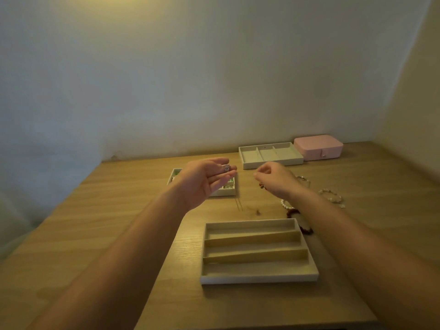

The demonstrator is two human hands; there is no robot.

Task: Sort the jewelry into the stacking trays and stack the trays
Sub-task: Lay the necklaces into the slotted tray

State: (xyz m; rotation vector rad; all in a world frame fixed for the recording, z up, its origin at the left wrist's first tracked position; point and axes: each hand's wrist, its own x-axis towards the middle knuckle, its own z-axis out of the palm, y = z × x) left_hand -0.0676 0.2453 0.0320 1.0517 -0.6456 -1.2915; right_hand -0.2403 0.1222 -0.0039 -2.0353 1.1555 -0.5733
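My left hand [206, 181] hovers palm up over a small beige tray [226, 191] that holds little pieces. A small silvery piece [226, 167] lies on its straight fingers. My right hand [276, 179] hovers just to the right, its thumb and fingers curled together; I see nothing between them. A beige tray with long slots [259, 278] sits nearest me, and a three-slot tray [273, 164] stands at the back. Loose on the table lie a pearl bracelet [285, 206], a dark red bead bracelet [306, 230], a clear bead bracelet [332, 196] and a thin chain [239, 206].
A shut pink jewelry box [319, 147] stands at the back right, beside the three-slot tray. The wooden table [133, 210] meets walls at the back and on the right. Its left edge drops off toward the floor.
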